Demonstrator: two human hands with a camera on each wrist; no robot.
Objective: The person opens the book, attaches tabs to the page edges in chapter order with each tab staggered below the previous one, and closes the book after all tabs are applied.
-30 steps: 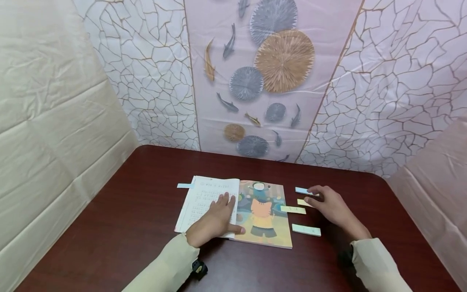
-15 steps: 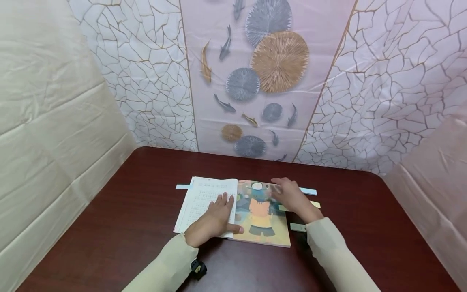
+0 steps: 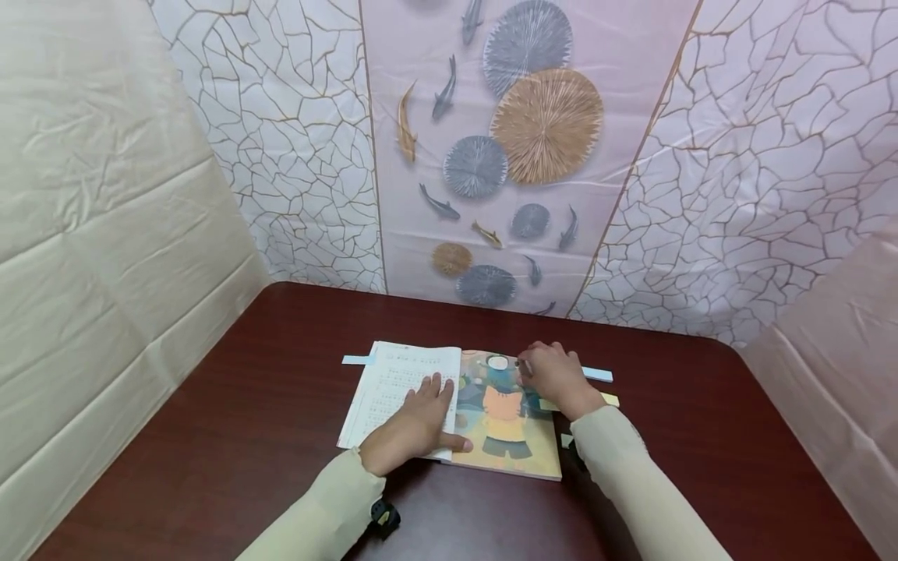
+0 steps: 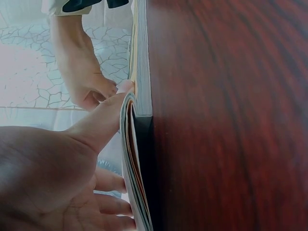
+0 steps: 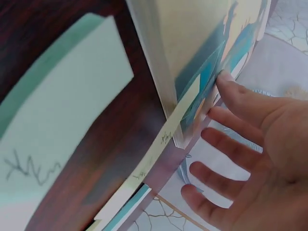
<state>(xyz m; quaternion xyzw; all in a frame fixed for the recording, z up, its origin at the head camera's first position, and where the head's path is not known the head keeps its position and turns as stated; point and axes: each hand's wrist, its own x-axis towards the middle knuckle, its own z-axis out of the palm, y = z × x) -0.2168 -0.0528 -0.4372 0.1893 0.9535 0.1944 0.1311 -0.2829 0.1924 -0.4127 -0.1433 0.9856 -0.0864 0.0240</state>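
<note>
Book point(image 3: 473, 405): beneath both hands.
Left hand point(image 3: 417, 421): fingers spread flat across it, presumably to steady it.
Right hand point(image 3: 556, 379): fingers loosely extended; contact hard to judge.
Yellow strip point(image 5: 161, 139): beside right hand, likely a marker.

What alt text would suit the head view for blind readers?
A left hand lies spread across an open book on a dark table; the right hand is at the upper right of the illustrated page. A blue strip juts past the book's left edge.

Open book point(image 3: 503, 425), yellow strip point(image 5: 156, 149) across edge
</note>
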